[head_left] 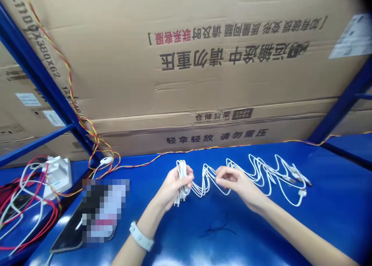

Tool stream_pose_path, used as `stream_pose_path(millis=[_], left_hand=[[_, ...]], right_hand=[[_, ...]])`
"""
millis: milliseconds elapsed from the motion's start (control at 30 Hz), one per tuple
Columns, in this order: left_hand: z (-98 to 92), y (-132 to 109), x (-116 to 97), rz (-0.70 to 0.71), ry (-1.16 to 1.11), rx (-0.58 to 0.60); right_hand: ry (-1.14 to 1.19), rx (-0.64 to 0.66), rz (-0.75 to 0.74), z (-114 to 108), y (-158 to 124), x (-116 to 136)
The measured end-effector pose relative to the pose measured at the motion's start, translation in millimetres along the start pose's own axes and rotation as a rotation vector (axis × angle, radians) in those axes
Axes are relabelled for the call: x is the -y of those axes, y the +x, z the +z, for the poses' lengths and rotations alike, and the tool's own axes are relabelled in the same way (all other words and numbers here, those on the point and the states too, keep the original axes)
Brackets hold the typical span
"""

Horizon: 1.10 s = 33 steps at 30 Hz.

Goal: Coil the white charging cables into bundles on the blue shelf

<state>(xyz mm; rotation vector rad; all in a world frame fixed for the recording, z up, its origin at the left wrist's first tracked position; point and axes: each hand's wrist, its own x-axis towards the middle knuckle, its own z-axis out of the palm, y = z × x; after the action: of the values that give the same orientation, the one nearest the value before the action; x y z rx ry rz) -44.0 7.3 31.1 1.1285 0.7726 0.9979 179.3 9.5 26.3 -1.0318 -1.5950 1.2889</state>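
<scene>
White cables (205,177) lengthwise left to right, left-end plugs (179,199) nearward.

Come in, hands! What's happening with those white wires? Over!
Left hand closed round bundled white cables. Right hand at their wavy stretch. Dark strands nearby, not blocking.

Warehouse-like workspace, blue shelf (261,235), large printed cardboard cartons (203,87) behind the shelf, blue uprights (341,101) at the shelf's left and right

smooth plastic-looking white cables (182,171), glossy blue desk (180,244), matt far cardboard (188,88), painted-looking metal left post (31,66), white plastic power strip (61,177)
</scene>
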Motion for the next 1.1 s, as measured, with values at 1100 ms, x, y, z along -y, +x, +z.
stream_pose_path(millis=[1100], left_hand=[[14.0, -0.2, 19.0, 0.269, 1.063, -0.036]], right_hand=[[-0.354, 0.390, 0.130, -43.0, 2.0, 9.3]])
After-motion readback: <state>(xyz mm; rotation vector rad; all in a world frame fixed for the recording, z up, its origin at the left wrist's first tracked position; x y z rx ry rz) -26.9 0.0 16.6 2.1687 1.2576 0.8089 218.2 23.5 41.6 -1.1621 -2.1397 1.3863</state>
